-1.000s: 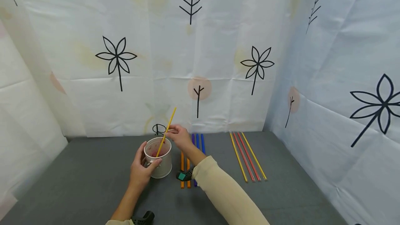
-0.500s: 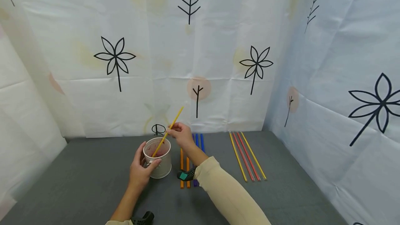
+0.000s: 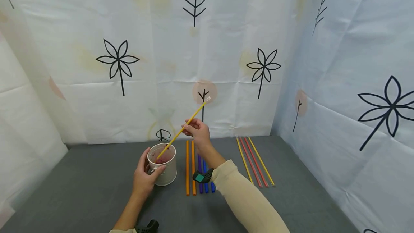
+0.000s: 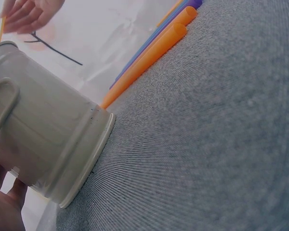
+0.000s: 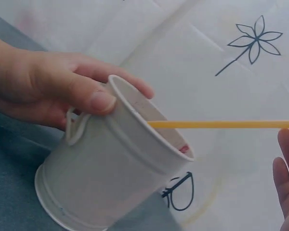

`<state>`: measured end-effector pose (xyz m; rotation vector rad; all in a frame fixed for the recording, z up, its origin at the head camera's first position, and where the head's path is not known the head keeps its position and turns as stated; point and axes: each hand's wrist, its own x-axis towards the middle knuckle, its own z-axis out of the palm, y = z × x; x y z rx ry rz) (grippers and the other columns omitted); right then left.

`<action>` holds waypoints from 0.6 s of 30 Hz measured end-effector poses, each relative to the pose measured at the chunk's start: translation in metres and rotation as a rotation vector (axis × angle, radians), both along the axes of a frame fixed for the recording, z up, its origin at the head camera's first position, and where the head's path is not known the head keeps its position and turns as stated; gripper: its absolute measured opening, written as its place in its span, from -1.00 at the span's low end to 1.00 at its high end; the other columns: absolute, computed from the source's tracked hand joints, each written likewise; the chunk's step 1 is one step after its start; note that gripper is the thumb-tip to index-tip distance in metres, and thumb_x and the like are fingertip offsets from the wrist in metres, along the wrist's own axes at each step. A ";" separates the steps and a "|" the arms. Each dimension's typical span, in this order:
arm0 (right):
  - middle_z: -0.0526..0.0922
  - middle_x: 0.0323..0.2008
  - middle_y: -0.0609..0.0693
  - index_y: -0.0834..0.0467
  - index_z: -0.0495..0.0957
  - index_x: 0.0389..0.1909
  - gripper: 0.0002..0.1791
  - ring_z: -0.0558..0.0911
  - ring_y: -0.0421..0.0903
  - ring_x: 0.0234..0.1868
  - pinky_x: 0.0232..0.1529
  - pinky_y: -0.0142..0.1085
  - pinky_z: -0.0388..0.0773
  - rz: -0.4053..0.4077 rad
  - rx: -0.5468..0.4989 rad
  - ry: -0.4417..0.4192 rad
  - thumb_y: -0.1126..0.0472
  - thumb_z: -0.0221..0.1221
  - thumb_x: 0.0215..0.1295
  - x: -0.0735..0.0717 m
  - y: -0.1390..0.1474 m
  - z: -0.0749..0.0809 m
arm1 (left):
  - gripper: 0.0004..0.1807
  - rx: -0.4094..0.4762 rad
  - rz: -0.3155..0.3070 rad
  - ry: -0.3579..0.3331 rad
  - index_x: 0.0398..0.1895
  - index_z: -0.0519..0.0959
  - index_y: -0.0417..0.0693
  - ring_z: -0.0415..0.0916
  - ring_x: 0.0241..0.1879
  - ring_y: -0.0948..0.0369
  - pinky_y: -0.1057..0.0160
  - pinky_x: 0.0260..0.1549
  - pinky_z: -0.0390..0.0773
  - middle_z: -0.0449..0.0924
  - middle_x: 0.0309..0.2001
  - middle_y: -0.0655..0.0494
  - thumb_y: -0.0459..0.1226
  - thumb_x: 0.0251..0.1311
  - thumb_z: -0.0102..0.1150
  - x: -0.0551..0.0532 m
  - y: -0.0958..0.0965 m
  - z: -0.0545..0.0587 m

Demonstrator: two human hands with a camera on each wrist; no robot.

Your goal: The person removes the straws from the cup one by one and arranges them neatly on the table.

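My left hand [image 3: 144, 177] holds a white pail [image 3: 167, 174] by its side, thumb near the rim and fingers behind it. The pail stands on the grey table, with a small looped handle [image 4: 8, 109] on its wall and reddish marks inside. My right hand [image 3: 198, 131], up and to the right of the pail, pinches a slim yellow straw [image 3: 181, 131] between thumb and fingers. The straw leans to the right, its lower end inside the pail and its clear-tipped upper end raised. In the right wrist view, the yellow straw [image 5: 221, 124] crosses the pail's rim.
Right of the pail, thick orange straws [image 3: 187, 168] lie beside purple and blue straws [image 3: 206, 182], partly under my right forearm. Farther right lie slim yellow and red straws [image 3: 253, 161] in a row. White patterned cloth [image 3: 226, 46] hangs behind the grey table [image 3: 97, 190].
My right hand has moved up and to the right, tilting the yellow straw further right and drawing more of it out of the pail. My left hand stays on the pail.
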<state>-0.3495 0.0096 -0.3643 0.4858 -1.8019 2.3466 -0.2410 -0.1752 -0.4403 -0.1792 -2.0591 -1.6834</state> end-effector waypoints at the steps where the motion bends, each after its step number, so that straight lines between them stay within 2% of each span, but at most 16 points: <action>1: 0.70 -0.25 0.16 0.33 0.56 -0.09 -0.83 0.68 -0.11 -0.32 -0.06 -0.06 0.61 -0.007 -0.008 0.006 0.39 0.18 0.33 0.000 0.002 0.002 | -0.13 0.000 0.000 0.001 0.43 0.16 -0.29 0.28 0.27 -0.14 0.61 0.09 0.23 0.32 0.27 -0.38 -0.45 0.05 0.39 0.000 0.000 0.000; 5: 0.71 -0.29 0.11 0.33 0.55 -0.11 -0.86 0.68 -0.11 -0.32 -0.04 -0.03 0.60 -0.032 -0.037 0.042 0.42 0.14 0.34 -0.001 0.014 0.010 | -0.12 -0.002 0.001 -0.003 0.43 0.16 -0.28 0.28 0.27 -0.14 0.54 0.13 0.26 0.33 0.27 -0.37 -0.44 0.05 0.39 0.000 0.001 0.000; 9: 0.70 -0.30 0.13 0.31 0.55 -0.12 -0.87 0.68 -0.11 -0.32 0.01 0.07 0.55 -0.042 -0.073 0.077 0.43 0.14 0.34 -0.004 0.028 0.020 | -0.13 -0.008 0.007 -0.001 0.43 0.16 -0.29 0.28 0.26 -0.16 0.10 0.29 0.28 0.33 0.26 -0.37 -0.44 0.05 0.39 0.000 0.001 0.001; 12: 0.69 -0.28 0.19 0.30 0.55 -0.11 -0.85 0.68 -0.11 -0.33 -0.03 0.00 0.59 -0.059 -0.079 0.097 0.42 0.16 0.33 -0.007 0.039 0.027 | -0.14 -0.007 0.010 0.012 0.42 0.17 -0.32 0.28 0.25 -0.19 -0.19 0.26 0.22 0.32 0.25 -0.40 -0.45 0.05 0.39 0.000 0.002 0.002; 18: 0.70 -0.30 0.17 0.30 0.57 -0.04 -0.79 0.67 -0.11 -0.35 -0.15 -0.16 0.63 -0.111 -0.053 0.111 0.42 0.16 0.32 -0.013 0.062 0.035 | -0.15 -0.020 0.018 0.010 0.41 0.17 -0.32 0.28 0.24 -0.21 -0.22 0.25 0.22 0.32 0.24 -0.42 -0.46 0.06 0.38 0.002 0.003 0.003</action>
